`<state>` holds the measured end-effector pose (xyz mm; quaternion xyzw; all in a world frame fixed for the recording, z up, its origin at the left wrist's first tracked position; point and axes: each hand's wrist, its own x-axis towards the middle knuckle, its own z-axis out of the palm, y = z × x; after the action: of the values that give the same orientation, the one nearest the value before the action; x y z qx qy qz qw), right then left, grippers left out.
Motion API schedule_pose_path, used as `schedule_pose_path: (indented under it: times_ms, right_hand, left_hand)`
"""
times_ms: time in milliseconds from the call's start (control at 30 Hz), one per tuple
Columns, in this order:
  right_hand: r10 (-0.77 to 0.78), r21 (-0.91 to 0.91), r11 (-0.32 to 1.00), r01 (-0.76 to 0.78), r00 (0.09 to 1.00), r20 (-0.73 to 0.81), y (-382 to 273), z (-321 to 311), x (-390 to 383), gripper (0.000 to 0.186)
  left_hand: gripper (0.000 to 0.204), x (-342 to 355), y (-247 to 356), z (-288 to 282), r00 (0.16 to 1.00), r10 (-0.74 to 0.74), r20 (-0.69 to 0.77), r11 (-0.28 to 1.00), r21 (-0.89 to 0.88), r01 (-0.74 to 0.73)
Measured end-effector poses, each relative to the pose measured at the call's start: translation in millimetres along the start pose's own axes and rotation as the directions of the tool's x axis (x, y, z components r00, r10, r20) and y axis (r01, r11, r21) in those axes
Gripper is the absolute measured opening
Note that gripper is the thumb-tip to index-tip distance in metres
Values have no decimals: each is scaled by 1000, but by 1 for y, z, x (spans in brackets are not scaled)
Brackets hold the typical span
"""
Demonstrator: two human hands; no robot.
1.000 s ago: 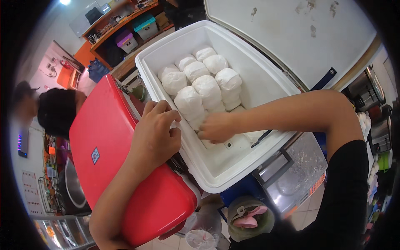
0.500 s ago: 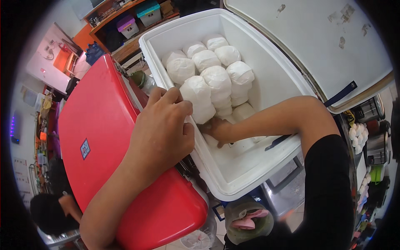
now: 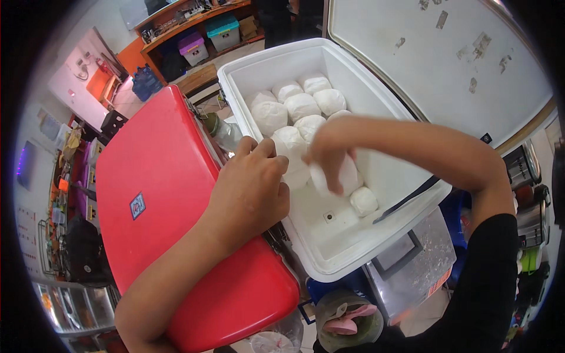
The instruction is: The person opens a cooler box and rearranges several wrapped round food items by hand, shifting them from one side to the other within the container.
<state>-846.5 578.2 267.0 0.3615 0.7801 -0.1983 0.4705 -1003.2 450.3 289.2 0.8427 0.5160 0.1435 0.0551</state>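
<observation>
Inside an open white cooler box (image 3: 376, 267) sit several white, cloth- or plastic-wrapped round bundles (image 3: 302, 106), packed in rows toward the far left. My right hand (image 3: 331, 152), smeared by motion, reaches in from the right with its fingers bent down around a blurred white bundle (image 3: 348, 174). Part of that bundle is hidden by the fingers. A smaller white ball (image 3: 364, 202) lies on the cooler's floor near the right wall, close to a drain hole. My left hand (image 3: 253, 182) is closed over the cooler's left rim, fingers curled, holding none of the bundles.
The cooler's lid (image 3: 453, 65) leans open behind, with a dark strap along the right rim. To the left stands a red-lidded cooler (image 3: 159, 235). Below are a tub with pink scoops (image 3: 347, 320) and a metal case (image 3: 412, 259). Lidded bins (image 3: 222, 33) stand on far shelves.
My right hand has risen from the cooler's near floor and moved farther in over the bundles. The small ball and drain hole now show. My left hand stays on the rim; the view has shifted.
</observation>
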Motion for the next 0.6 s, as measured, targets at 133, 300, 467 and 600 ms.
schedule_pose_path:
  times_ms: [133,300,467,600]
  right_hand:
    - [26,159,985,59,874,-485,41,-71,-9,103]
    - [110,341,893,293,594,-797,48,-116,66,95]
    - [500,693,628,355,498,-708,31,-127,129,78]
    - [408,657,631,414,543,-734,35,-126,135,68]
  left_hand:
    - [21,1,1,2,1000,13,-6,1000,-2,-13]
    - [22,0,-2,2,1000,-1,-3,1000,-1,1]
    - [23,1,-1,4,1000,13,-19,999,-29,-14]
    - [23,-2,0,1,1000,-14,10,1000,-6,14]
